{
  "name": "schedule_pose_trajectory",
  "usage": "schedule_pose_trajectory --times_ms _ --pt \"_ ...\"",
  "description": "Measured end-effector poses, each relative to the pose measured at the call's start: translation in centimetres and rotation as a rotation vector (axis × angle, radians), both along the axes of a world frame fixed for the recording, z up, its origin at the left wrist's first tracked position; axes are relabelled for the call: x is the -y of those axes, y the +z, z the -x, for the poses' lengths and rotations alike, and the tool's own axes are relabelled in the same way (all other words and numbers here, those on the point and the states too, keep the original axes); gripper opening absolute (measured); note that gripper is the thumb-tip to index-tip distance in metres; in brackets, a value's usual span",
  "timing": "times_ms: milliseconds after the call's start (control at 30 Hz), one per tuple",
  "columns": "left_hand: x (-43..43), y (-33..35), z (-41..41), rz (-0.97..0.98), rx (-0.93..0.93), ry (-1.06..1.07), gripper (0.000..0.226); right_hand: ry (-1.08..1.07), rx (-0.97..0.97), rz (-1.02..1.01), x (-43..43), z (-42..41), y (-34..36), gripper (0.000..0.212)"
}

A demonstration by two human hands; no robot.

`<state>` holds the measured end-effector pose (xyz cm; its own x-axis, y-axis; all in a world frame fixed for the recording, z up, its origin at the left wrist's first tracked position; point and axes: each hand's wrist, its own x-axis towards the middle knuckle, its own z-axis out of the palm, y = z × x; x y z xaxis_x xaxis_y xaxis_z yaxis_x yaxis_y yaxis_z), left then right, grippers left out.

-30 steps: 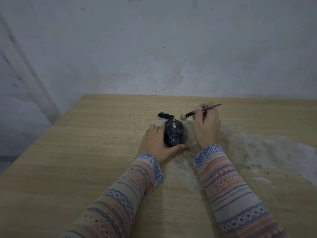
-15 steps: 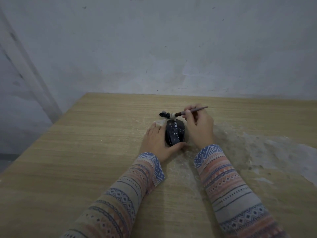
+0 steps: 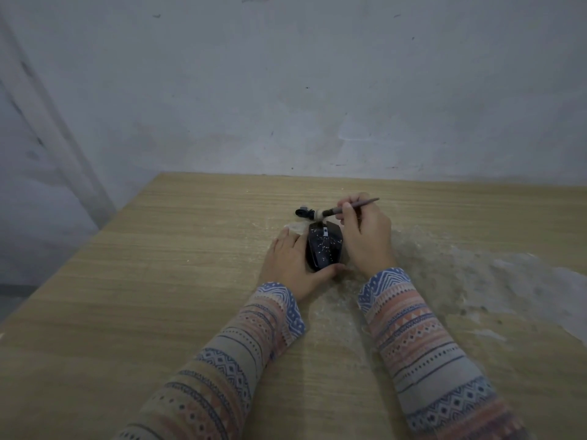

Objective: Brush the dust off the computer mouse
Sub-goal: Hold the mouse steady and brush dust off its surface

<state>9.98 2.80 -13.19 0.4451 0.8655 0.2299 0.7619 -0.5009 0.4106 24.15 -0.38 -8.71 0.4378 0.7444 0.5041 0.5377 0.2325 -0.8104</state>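
Observation:
A black computer mouse [image 3: 324, 246] flecked with pale dust lies on the wooden table [image 3: 158, 296], its bundled black cord [image 3: 303, 213] just beyond it. My left hand [image 3: 290, 265] cups the mouse's left side, thumb across its near end. My right hand [image 3: 365, 235] sits just right of the mouse and pinches a thin brush [image 3: 346, 208]. The brush's pale bristle tip touches the mouse's far end.
White powdery dust [image 3: 476, 274] is smeared over the table to the right of the mouse and toward me between my sleeves. A grey wall [image 3: 317, 90] rises right behind the table. The table's left edge runs diagonally at the left.
My right hand has swung the brush leftward, from beside the mouse's far right corner to over its far end by the cord. The left hand and mouse have stayed put.

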Motion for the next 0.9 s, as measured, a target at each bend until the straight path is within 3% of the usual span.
schedule_pose_trajectory --times_ms 200,367,500,900 --pt "0.0 0.18 0.03 -0.024 0.009 -0.009 0.103 -0.008 -0.045 -0.103 0.18 -0.02 0.46 0.027" --pt "0.0 0.29 0.04 -0.026 -0.01 -0.022 0.102 -0.015 0.03 -0.022 0.2 0.07 0.21 0.026" --pt "0.16 0.4 0.05 -0.021 -0.001 -0.017 0.102 -0.046 -0.032 -0.137 0.3 0.11 0.59 0.03" --pt "0.25 0.42 0.01 -0.003 0.001 -0.015 0.104 -0.07 0.055 -0.085 0.25 0.17 0.64 0.029"
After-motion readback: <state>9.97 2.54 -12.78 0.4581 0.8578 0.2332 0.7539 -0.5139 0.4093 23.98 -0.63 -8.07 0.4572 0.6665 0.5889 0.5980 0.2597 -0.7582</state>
